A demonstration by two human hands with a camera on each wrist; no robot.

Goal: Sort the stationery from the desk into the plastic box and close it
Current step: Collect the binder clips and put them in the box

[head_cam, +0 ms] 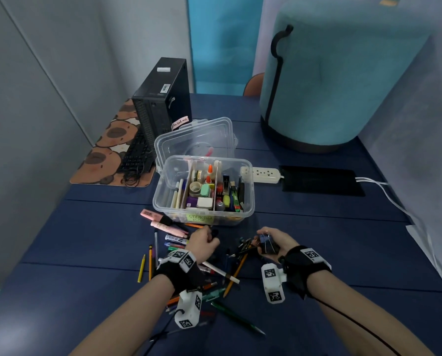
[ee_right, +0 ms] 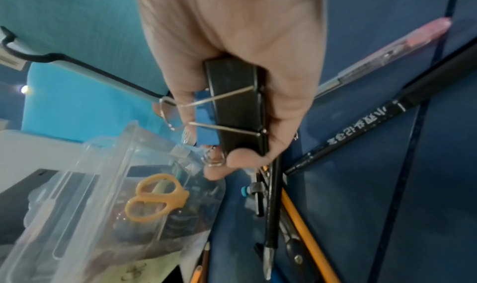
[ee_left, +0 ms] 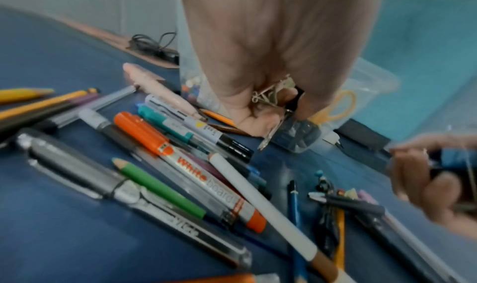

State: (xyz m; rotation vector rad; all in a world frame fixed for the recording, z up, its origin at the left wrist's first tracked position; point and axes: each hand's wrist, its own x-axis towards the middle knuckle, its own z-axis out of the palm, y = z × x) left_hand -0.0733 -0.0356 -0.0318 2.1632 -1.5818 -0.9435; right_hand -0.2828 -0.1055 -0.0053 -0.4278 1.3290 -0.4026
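Note:
The clear plastic box [head_cam: 250, 199] stands open mid-desk, its compartments holding tapes, glue, erasers and pens, with its lid [head_cam: 201, 136] leaning behind it. Just in front, my left hand [head_cam: 204, 241] grips small metal binder clips [ee_left: 273, 95]. My right hand [head_cam: 271, 244] holds large black and blue binder clips [ee_right: 237, 108] in its curled fingers, beside the box's near right corner [ee_right: 123, 165]. Pens, pencils and markers [ee_left: 180, 165] lie scattered on the blue desk [head_cam: 86, 240] under and between both hands.
A black computer tower [head_cam: 163, 98] and keyboard [head_cam: 137, 155] sit on a patterned mat at the back left. A power strip [head_cam: 262, 174] and black pad [head_cam: 320, 181] lie right of the box. A large teal cylinder [head_cam: 338, 80] stands at the back right.

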